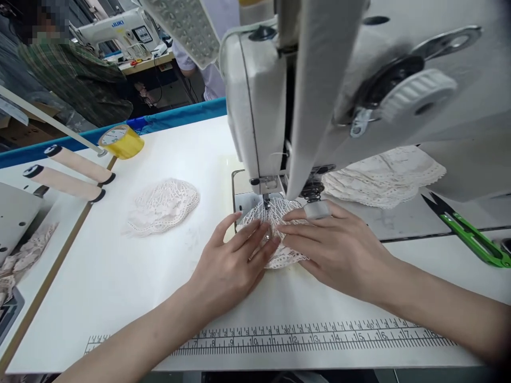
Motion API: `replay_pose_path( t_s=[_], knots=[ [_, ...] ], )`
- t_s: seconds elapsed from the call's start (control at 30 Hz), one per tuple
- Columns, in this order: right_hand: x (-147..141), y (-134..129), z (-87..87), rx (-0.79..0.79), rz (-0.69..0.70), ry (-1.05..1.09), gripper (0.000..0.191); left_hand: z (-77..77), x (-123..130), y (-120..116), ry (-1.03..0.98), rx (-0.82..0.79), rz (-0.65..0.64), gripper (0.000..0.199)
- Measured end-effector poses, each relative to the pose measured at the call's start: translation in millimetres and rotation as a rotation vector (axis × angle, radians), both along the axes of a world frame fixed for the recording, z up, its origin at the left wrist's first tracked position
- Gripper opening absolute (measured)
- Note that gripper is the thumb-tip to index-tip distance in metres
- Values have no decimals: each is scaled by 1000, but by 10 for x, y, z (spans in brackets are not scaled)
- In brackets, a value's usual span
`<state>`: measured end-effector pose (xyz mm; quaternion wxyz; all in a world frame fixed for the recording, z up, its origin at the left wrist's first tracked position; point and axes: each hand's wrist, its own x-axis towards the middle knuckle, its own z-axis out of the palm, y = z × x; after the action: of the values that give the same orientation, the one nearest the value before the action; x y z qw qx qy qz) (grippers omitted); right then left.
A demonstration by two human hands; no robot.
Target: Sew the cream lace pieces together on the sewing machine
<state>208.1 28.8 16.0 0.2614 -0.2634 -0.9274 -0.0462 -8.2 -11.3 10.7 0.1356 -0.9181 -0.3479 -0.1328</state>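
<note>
A white lace piece (pixel 285 258) lies on the sewing machine (pixel 255 106) bed, its far part under the presser foot (pixel 266 201). Flat on the lace's left side rests my left hand (pixel 233 260), fingers spread and reaching toward the needle area. My right hand (pixel 339 250) lies on the right side of the lace with its fingers stretched out, and a pale band wraps one finger. Both hands press from above. Part of the lace is hidden beneath the fingers.
Left of the machine sits a lace stack (pixel 163 206); more lace pieces (pixel 383 175) lie behind my right hand. Green thread snips (pixel 471 234) are at the right. Yellow tape (pixel 122 142) and thread spools (pixel 64 182) stand at left. A person (pixel 75 80) is beyond the table.
</note>
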Motion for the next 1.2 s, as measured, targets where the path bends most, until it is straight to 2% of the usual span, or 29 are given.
replay_pose_path(
  t_s=[0.17,0.63,0.8,0.93,1.03,1.2],
  knots=[
    [-7,15,3,15,5,-10,30,-19,-17,23,-31,-15,3,31],
    [-40,191,-172,208,-53,-42,28,-68,-55,240,-72,-42,67,33],
    [-32,252,-196,224,-101,-84,26,-81,-44,293,-136,-59,90,31],
    [-23,255,-184,209,-80,-58,28,-89,-17,288,-200,-113,107,31],
    [-25,256,-166,92,-76,-5,29,-73,-3,302,-334,-260,173,27],
    [-55,261,-108,-317,-183,96,27,14,11,359,-560,-606,294,27]
  ],
)
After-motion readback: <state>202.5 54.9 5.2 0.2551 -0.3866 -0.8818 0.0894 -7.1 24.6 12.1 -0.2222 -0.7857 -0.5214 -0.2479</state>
